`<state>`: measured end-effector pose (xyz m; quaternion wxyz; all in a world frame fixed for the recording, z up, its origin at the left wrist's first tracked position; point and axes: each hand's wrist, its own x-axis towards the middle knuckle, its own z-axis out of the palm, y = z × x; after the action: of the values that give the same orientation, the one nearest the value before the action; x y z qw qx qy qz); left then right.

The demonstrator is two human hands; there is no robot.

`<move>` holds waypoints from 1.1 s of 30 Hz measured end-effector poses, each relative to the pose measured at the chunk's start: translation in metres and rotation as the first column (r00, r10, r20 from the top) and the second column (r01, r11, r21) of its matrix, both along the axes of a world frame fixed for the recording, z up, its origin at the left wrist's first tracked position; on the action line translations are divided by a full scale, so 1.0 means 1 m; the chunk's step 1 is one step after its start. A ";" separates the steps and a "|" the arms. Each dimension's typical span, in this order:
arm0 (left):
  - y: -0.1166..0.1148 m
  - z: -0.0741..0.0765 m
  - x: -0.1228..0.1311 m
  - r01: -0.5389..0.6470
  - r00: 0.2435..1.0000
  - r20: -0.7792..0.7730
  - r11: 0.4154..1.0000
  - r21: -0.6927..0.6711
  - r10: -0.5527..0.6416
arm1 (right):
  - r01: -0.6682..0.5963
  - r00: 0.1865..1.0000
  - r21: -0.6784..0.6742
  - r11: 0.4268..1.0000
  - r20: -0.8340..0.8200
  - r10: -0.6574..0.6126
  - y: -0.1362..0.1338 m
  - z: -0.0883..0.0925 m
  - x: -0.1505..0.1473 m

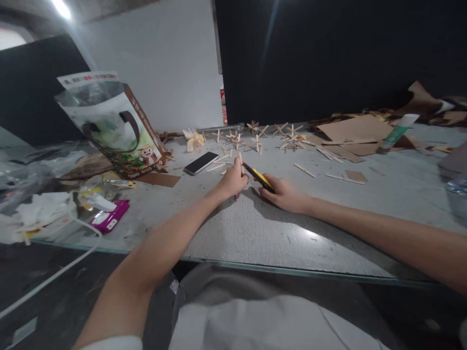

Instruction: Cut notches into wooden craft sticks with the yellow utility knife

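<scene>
One worktop (219,233). Midway between front and back edges: right hand (279,192), fingers clamped around yellow-black cutter (260,177); left hand (232,180), fingers pinched on slim wooden stick (240,156), cutter tip just beside it, contact unclear. Likely risk: tip skids into left fingers, caused by stick twisting or grip slackening.

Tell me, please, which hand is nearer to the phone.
The left hand is nearer, just right of the phone; the right hand, holding the knife, is farther right.

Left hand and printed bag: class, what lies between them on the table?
Some loose sticks, a phone and a flat piece of cardboard, in the head view.
</scene>
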<state>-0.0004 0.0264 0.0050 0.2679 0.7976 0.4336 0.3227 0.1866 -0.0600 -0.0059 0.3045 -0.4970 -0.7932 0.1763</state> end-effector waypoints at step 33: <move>-0.001 0.003 0.001 -0.024 0.996 -0.085 1.000 0.011 0.025 | 0.014 1.000 -0.019 1.000 0.027 -0.014 -0.002 0.003 -0.001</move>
<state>0.0008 0.0250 0.0077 0.2414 0.8065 0.4527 0.2938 0.1855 -0.0615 -0.0032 0.2903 -0.5078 -0.7920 0.1751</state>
